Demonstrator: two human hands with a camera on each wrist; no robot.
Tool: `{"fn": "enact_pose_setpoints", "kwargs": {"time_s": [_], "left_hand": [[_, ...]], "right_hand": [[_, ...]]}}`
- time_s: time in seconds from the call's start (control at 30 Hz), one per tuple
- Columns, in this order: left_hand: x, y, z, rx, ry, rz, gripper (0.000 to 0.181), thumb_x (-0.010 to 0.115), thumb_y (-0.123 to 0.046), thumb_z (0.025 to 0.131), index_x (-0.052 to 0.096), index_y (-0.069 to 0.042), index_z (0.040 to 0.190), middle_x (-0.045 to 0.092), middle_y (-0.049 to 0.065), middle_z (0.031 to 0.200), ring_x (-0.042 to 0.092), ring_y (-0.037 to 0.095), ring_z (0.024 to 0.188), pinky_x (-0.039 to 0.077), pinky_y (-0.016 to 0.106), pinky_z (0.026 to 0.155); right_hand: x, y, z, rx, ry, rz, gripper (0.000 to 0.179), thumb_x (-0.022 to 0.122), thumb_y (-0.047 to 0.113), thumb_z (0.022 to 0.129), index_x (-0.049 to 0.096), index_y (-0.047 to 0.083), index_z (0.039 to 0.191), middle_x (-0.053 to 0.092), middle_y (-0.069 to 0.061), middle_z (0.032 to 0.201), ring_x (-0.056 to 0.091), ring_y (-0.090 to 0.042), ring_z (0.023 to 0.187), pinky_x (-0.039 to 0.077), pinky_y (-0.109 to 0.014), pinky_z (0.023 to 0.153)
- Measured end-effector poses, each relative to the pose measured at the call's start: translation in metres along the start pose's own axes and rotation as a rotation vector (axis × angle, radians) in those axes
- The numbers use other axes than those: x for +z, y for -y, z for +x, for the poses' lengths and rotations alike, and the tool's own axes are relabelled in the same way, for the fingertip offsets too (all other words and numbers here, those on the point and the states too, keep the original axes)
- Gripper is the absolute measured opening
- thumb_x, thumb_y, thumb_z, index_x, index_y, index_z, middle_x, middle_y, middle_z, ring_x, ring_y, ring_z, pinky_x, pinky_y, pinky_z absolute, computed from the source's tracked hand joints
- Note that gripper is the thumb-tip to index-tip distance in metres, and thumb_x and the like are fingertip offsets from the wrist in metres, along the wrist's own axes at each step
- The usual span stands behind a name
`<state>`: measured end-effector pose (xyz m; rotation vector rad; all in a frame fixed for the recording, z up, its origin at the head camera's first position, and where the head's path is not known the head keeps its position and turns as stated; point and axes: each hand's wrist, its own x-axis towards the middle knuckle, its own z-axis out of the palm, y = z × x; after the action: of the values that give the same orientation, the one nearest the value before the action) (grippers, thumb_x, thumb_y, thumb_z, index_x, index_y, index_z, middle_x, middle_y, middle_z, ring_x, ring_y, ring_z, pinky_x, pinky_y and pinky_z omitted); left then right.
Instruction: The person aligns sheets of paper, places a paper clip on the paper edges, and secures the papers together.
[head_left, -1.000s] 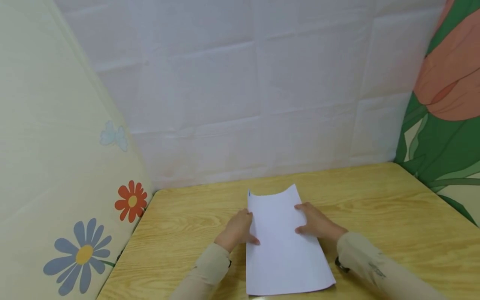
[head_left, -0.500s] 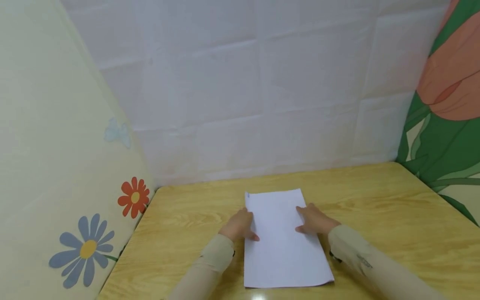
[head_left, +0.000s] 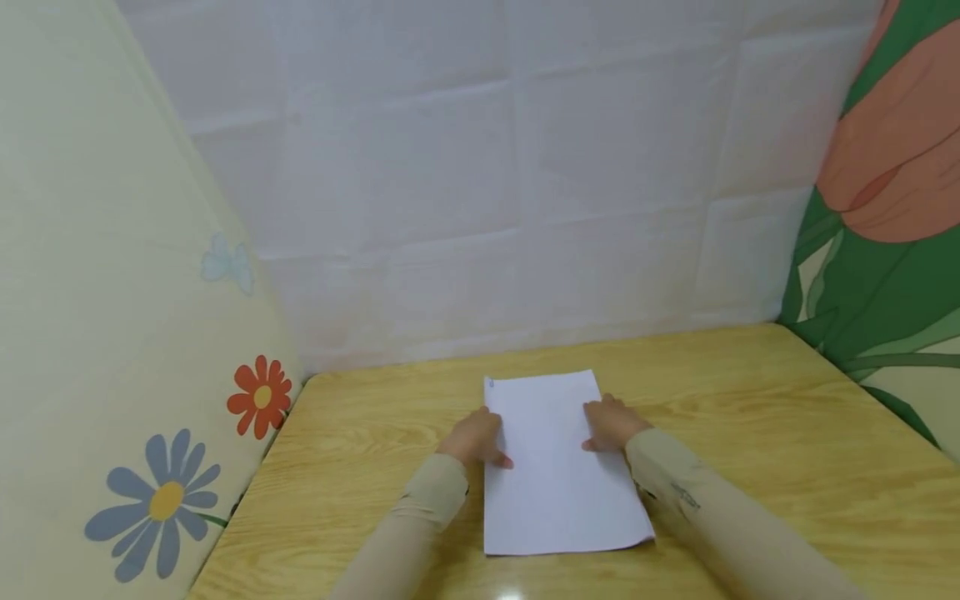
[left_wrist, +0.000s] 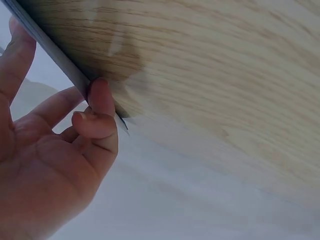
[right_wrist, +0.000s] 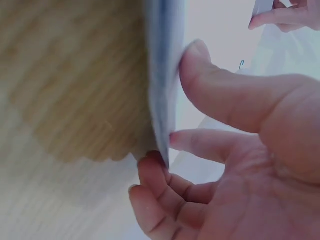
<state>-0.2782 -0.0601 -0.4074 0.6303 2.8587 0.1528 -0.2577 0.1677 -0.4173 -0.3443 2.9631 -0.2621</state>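
A stack of white paper sheets is held between both hands over the table, its near right corner slightly curled. A small bluish clip-like mark shows at its far left corner. My left hand grips the left edge, thumb over the top sheet; in the left wrist view, some fingers curl round the stack's edge. My right hand grips the right edge. The right wrist view shows its thumb on the top face and fingertips at the stack's edge.
The wood-grain table extends to both sides of the paper. A white cloth backdrop rises behind its far edge. Panels with painted flowers stand on the left and right.
The stack's far edge, curved up a second ago, now lies nearly straight. Its near edge has shifted slightly away from me. Both hands keep their grip, the right one a little further left.
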Motion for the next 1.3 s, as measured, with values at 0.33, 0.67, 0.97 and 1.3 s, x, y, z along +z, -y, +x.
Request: {"fn": "enact_pose_setpoints", "kwargs": {"time_s": [0.33, 0.67, 0.97, 1.3], "left_hand": [[0.006, -0.019, 0.008, 0.032, -0.001, 0.034, 0.061, 0.085, -0.039, 0.070, 0.062, 0.000, 0.112, 0.061, 0.014, 0.105, 0.057, 0.027, 0.101, 0.048, 0.038, 0.089], [0.010, -0.034, 0.008, 0.002, -0.013, 0.013, 0.059, 0.087, -0.038, 0.068, 0.063, 0.000, 0.107, 0.062, 0.016, 0.101, 0.058, 0.028, 0.098, 0.049, 0.039, 0.086], [0.008, -0.011, 0.004, -0.014, 0.007, -0.012, 0.055, 0.087, -0.031, 0.069, 0.062, 0.003, 0.105, 0.065, 0.016, 0.099, 0.061, 0.029, 0.098, 0.049, 0.039, 0.089], [0.009, -0.003, 0.007, 0.007, 0.098, -0.110, 0.076, 0.082, -0.027, 0.077, 0.046, 0.009, 0.134, 0.051, 0.021, 0.136, 0.047, 0.033, 0.128, 0.035, 0.039, 0.107]], "right_hand": [[-0.009, -0.019, -0.008, 0.059, 0.007, -0.055, 0.045, 0.083, 0.025, 0.072, 0.061, -0.007, 0.096, 0.063, -0.024, 0.091, 0.059, -0.043, 0.088, 0.045, -0.060, 0.081], [-0.012, -0.042, -0.023, -0.024, 0.039, -0.001, 0.064, 0.078, 0.030, 0.079, 0.057, -0.007, 0.125, 0.059, -0.028, 0.116, 0.055, -0.051, 0.104, 0.044, -0.063, 0.083], [-0.003, -0.024, -0.012, -0.030, 0.060, 0.031, 0.069, 0.076, 0.033, 0.082, 0.051, -0.007, 0.133, 0.056, -0.030, 0.124, 0.050, -0.051, 0.113, 0.040, -0.062, 0.093], [-0.002, -0.020, -0.008, 0.010, 0.093, 0.103, 0.071, 0.073, 0.027, 0.085, 0.043, -0.011, 0.136, 0.049, -0.035, 0.129, 0.042, -0.053, 0.122, 0.032, -0.060, 0.102]]}}
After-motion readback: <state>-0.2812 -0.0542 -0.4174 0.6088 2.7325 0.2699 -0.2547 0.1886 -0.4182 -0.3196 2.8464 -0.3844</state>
